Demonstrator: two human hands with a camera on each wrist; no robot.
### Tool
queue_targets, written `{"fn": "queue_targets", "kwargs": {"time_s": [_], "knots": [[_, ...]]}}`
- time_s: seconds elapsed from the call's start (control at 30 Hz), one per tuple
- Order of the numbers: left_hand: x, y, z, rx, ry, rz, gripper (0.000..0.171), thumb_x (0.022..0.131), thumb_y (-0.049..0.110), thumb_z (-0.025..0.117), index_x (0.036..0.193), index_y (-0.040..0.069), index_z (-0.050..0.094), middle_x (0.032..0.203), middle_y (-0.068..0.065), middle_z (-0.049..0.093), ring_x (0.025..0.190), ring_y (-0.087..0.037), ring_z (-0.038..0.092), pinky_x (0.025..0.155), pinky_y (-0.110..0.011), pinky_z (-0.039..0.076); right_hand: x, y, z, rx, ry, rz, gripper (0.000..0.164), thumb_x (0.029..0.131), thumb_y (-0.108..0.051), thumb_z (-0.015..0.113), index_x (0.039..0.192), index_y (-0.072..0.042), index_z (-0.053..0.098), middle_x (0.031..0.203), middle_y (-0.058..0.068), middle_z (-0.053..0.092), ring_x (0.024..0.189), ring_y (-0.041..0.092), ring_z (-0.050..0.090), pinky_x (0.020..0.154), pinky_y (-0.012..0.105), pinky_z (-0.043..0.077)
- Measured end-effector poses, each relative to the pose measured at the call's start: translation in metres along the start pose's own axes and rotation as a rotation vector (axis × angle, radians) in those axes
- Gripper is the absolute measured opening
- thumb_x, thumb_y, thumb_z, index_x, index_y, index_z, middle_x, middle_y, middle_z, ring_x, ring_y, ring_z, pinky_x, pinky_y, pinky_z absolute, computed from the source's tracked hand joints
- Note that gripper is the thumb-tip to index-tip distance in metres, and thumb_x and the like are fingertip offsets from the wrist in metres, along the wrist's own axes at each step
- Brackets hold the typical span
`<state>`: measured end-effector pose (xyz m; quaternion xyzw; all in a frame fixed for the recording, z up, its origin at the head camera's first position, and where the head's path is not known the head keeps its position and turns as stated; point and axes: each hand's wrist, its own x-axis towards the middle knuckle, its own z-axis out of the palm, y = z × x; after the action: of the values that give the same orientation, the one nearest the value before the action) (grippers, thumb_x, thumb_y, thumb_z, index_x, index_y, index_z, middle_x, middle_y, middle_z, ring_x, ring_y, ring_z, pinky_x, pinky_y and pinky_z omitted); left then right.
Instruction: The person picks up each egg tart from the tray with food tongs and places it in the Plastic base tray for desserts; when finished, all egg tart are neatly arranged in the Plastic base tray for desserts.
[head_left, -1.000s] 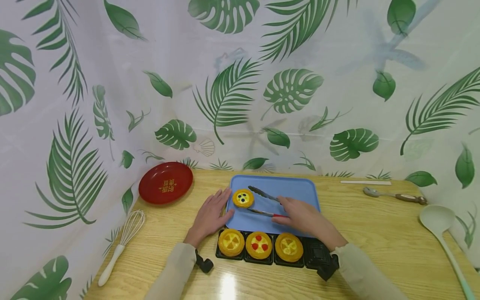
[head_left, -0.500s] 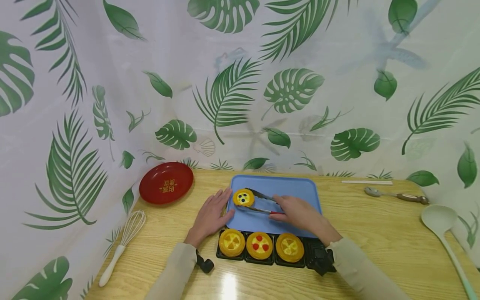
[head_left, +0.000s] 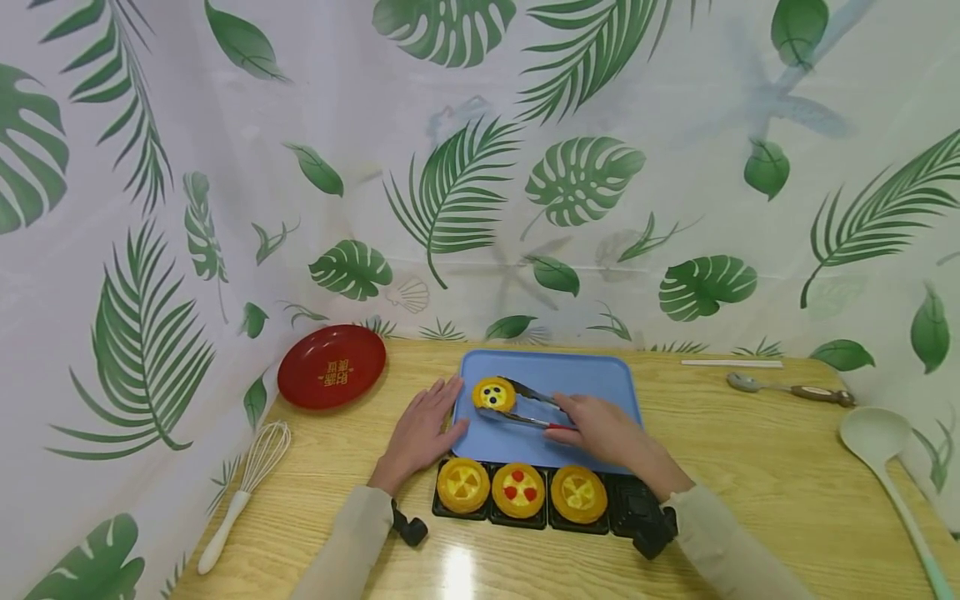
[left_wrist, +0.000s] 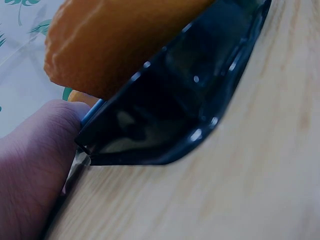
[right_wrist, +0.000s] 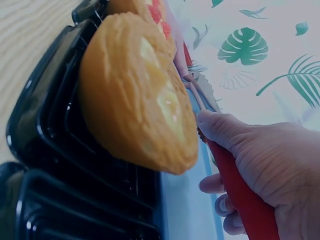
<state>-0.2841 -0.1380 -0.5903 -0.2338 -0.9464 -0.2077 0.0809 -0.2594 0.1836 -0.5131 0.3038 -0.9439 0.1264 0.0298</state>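
Note:
My right hand point(head_left: 600, 425) grips metal tongs point(head_left: 525, 419) by their red handle point(right_wrist: 240, 195). Between the tongs' tips is an egg tart with blueberries point(head_left: 493, 394), over the left part of the blue tray point(head_left: 585, 375). My left hand point(head_left: 422, 427) lies with fingers extended at the tray's left edge; its thumb point(left_wrist: 50, 122) shows in the left wrist view. Just in front of the tray, a row of black plastic compartments point(head_left: 632, 500) holds a tart with orange pieces point(head_left: 462, 486), one with red berries point(head_left: 518, 492) and one with yellow fruit point(head_left: 578, 494). The rightmost compartment holds no tart.
To the left lie a red plate point(head_left: 330, 367) and a whisk point(head_left: 243, 492). On the right are a white stick point(head_left: 731, 363), a spoon with a brown handle point(head_left: 791, 390) and a pale ladle point(head_left: 881, 442). A leaf-patterned curtain point(head_left: 480, 208) hangs behind the wooden table.
The tongs' arms have come together around the blueberry tart, and it has shifted slightly to the right. The left hand has stayed in place.

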Motion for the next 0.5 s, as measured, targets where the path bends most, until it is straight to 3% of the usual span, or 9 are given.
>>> {"fn": "queue_targets", "kwargs": {"time_s": [0.3, 0.5], "knots": [[0.000, 0.001, 0.000, 0.013, 0.001, 0.008, 0.070, 0.098, 0.052, 0.043, 0.156, 0.017, 0.025, 0.160, 0.002, 0.026, 0.148, -0.024, 0.023, 0.118, -0.048, 0.019, -0.025, 0.009, -0.014, 0.008, 0.027, 0.076, 0.042, 0.089, -0.051, 0.065, 0.105, -0.013, 0.060, 0.068, -0.010, 0.046, 0.056, 0.007, 0.041, 0.048, 0.023, 0.035], [0.000, 0.002, -0.003, 0.008, -0.002, 0.010, 0.069, 0.098, 0.050, 0.044, 0.156, 0.017, 0.025, 0.160, 0.002, 0.026, 0.147, -0.024, 0.023, 0.118, -0.048, 0.019, -0.048, 0.012, -0.027, -0.010, 0.073, 0.082, 0.041, 0.089, -0.051, 0.064, 0.102, -0.013, 0.060, 0.068, -0.010, 0.045, 0.053, 0.006, 0.038, 0.048, 0.022, 0.033]]}}
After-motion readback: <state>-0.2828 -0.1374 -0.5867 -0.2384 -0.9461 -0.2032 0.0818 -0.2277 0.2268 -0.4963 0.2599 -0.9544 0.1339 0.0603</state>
